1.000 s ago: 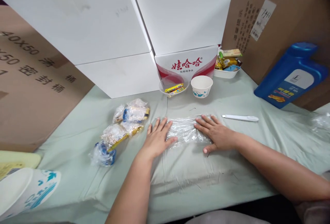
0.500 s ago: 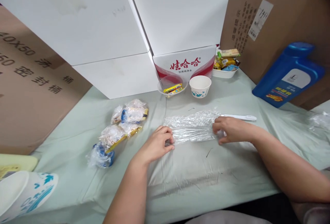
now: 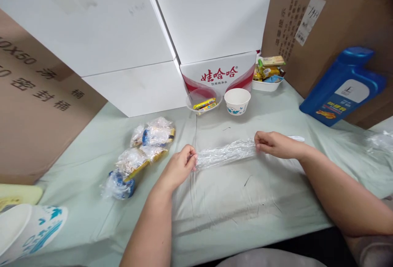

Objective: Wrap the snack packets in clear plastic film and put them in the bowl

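Observation:
A strip of clear plastic wrap is stretched between my two hands over the pale green cloth. My left hand pinches its left end, thumb against the fingers. At the other end my right hand is closed on the wrap, back of the hand upward. Partly hidden behind my right hand lies a white plastic utensil, only its handle end showing. To the left of my left hand sit several wrapped snack packs, bundled in clear plastic with blue and yellow parts visible.
Behind the wrap stand a paper bowl and a clear dish with yellow packets. A white tray of snacks is further back. A blue bottle leans at right. A large paper cup lies front left. Boxes wall the back.
Both hands have closed on the ends of the plastic wrap and moved slightly upward. The wrap is now narrower and pulled into a band. My right hand now covers more of the utensil.

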`<state>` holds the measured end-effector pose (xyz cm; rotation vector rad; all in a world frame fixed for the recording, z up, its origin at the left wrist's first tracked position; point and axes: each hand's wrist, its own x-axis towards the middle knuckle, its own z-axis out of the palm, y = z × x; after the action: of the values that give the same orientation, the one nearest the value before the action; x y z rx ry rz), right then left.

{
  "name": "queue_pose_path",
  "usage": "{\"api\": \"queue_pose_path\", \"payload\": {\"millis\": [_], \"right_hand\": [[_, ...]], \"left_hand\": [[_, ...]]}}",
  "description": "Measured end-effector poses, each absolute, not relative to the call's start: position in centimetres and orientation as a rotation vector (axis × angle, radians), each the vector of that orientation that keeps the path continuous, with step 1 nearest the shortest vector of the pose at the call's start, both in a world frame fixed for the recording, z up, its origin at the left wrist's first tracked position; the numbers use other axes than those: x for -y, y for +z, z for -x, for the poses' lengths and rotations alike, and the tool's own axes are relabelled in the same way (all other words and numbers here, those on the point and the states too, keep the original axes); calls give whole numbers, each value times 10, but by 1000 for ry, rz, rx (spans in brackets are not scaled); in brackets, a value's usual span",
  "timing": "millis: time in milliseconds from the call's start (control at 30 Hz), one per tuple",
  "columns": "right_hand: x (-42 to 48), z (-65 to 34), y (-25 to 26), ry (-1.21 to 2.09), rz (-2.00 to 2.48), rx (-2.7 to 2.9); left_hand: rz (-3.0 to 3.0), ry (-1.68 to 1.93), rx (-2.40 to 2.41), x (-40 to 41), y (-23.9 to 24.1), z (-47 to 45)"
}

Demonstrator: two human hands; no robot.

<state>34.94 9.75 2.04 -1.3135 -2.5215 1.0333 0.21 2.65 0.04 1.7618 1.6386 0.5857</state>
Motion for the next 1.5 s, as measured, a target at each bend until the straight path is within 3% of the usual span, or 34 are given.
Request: {"api": "queue_pose_path", "payload": {"millis": [267, 400, 600, 700, 833, 933, 1067, 1200, 1333, 1400, 1500], "right_hand": [[-98, -326, -1, 445, 1732, 2467], [-98, -323, -3, 339, 1861, 2515], [-101, -331, -4, 304, 1719, 2437], [-104, -334, -6, 335, 1659, 2477], [-105, -335, -3, 420, 1601, 2587], [-99, -336, 6, 603, 1496, 2534], [-80, -337, 25, 1138, 1260, 2284], [-57, -335, 45, 1482, 732, 2376], [-47, -334, 53, 2030, 293, 2306], [-48, -331, 49, 2244, 218, 2089], [-56, -321, 34, 2276, 366, 1708]], "left_hand": [[-1953, 239, -2100, -35, -5, -22], [-1950, 135, -2205, -35, -6, -23], [-2112, 463, -2429, -28, -3, -21], [-2352, 689, -2194, -23, -4, -25], [-2450, 438, -1802, -22, -12, -29], [-2466, 301, -1922, -23, -16, -29], [-2539, 384, -1916, -17, -11, -39], [-2548, 355, -1525, -2, -4, -63], [-2529, 200, -1090, 8, -5, -79], [-2528, 167, -925, 10, -7, -82], [-2528, 168, -840, 10, -8, -84]]}}
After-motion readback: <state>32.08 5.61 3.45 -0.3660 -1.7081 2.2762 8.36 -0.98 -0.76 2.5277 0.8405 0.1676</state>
